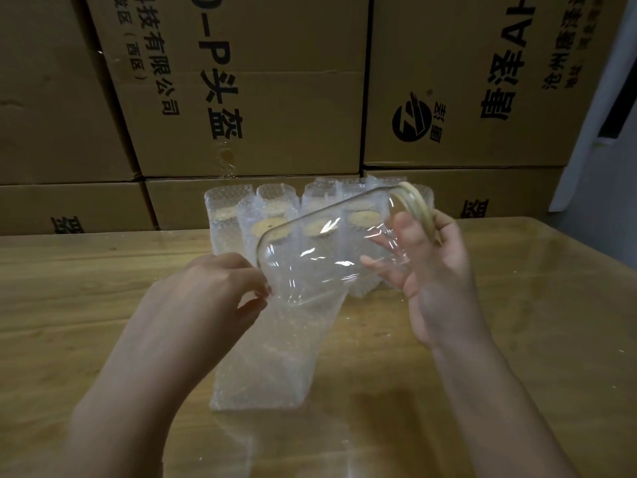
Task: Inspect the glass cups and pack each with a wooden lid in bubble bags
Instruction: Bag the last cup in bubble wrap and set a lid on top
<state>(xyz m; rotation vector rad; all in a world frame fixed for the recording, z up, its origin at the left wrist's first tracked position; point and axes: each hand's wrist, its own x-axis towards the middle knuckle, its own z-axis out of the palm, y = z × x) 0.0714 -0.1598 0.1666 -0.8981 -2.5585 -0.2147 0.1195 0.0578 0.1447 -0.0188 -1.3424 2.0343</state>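
Just above the middle of the worktop [517, 305] the right hand [434, 270] grips the mouth end of a glass cup [320, 250], thumb and fingers curled round the glass, palm turned to the left and wrist bent back. A wooden lid [418, 205] sits on that end of the cup, its pale rim showing above the hand. The cup is held off the worktop, tilted, with its lidded mouth up to the right and its rounded base down to the left. The left hand [220, 284] comes in from the lower left, back of the hand up, and pinches the top edge of a bubble bag [269, 357] between thumb and fingertips. The bag's bottom rests on the worktop near the person and its open mouth is lifted toward the cup; the cup's base is at that mouth, and whether it is already inside the rim cannot be told through the clear film. Right behind the cup stands a cluster of packed bags [238, 222], upright and touching one another, with round wooden lids visible through the wrap. Behind them, stacked cardboard boxes [275, 81] with black printed characters wall off the far edge of the worktop.
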